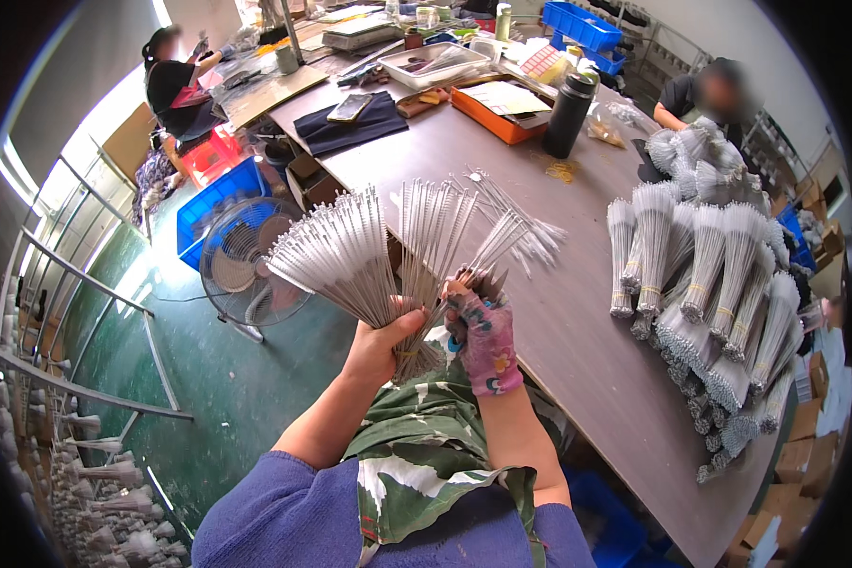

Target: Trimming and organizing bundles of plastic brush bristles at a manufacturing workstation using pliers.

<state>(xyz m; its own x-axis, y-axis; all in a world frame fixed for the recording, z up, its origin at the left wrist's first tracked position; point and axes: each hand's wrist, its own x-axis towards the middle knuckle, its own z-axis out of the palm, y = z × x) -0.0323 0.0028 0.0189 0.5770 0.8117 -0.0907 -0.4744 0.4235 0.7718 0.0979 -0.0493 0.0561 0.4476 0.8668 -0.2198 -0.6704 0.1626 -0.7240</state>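
My left hand (383, 346) is closed round the wire stems of a large bundle of thin white-bristled tube brushes (336, 246), fanned out above my lap. My right hand (488, 341), in a pink patterned glove with bare fingertips, is beside it. Its fingers are closed on a small bunch of brushes (497, 237) and on a hand tool (492, 284) with dark pointed jaws; whether these are pliers or cutters I cannot tell. More loose brushes (530, 232) lie on the table just beyond my right hand.
On the table's (577, 322) right side is a pile of tied brush bundles (710, 275). Further back stand a black bottle (570, 115) and an orange box (502, 114). A fan (251, 260) stands on the floor at left. Co-workers sit at far left (175, 85) and far right (710, 95).
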